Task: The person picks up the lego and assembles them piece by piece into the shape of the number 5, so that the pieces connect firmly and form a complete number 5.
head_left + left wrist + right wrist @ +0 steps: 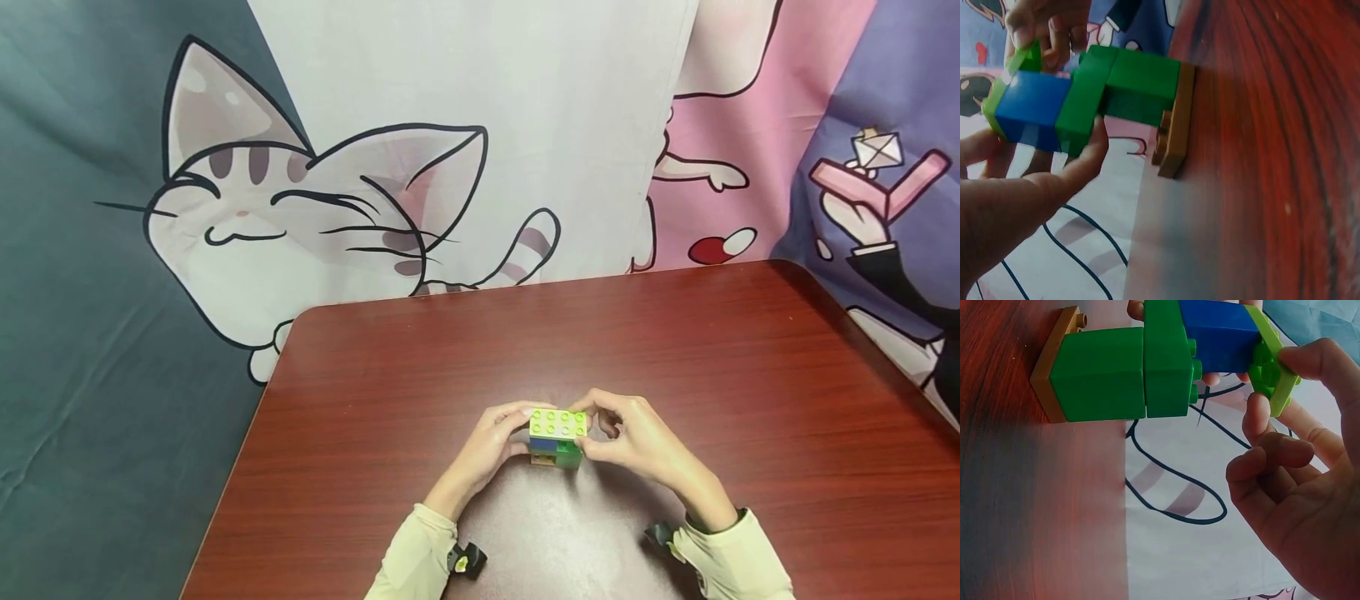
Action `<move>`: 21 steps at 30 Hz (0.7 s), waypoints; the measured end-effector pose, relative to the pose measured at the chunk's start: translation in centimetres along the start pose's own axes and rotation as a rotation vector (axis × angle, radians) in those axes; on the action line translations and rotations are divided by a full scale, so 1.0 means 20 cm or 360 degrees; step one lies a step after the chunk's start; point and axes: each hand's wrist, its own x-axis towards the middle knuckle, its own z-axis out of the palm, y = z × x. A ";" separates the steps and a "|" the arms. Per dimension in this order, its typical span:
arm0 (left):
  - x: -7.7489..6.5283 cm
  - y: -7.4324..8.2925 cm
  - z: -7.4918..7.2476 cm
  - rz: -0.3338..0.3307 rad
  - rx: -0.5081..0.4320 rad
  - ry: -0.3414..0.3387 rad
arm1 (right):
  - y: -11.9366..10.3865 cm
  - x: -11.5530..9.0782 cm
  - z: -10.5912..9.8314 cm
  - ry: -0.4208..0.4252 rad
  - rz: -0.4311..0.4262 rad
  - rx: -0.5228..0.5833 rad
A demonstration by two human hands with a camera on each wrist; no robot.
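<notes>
A small tower of toy building bricks stands on the table in front of me. Its base is a flat brown plate [1180, 125], which carries a green brick [1100, 375]. A second green brick [1167, 362] lies across that one, with a blue brick [1032, 106] on part of its studs. On top, a lime-green plate [558, 423] reaches past the blue brick, its hollow underside showing in the right wrist view. My left hand [486, 446] holds the tower's left side, thumb against the upper green brick. Thumb and finger of my right hand [637, 433] pinch the lime plate's overhanging end.
The reddish-brown wooden table [360, 467] spreads around the tower, its far edge against a cartoon-printed cloth [585, 125]. Both sleeves [417, 554] are light, and dark wrist straps [471, 562] sit near the cuffs.
</notes>
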 end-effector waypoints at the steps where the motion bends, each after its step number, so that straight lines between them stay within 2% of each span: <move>1: 0.00 0.00 0.00 0.0005 0.0002 0.0015 | 0.00 0.00 0.00 0.0000 0.0000 0.0004; 12: -0.01 0.02 0.03 0.0020 0.0006 0.0111 | 0.01 0.01 -0.01 0.0001 0.0005 0.0056; 21: -0.02 0.01 0.04 0.0042 0.0044 0.0134 | 0.00 0.00 0.00 -0.0001 0.0051 0.0103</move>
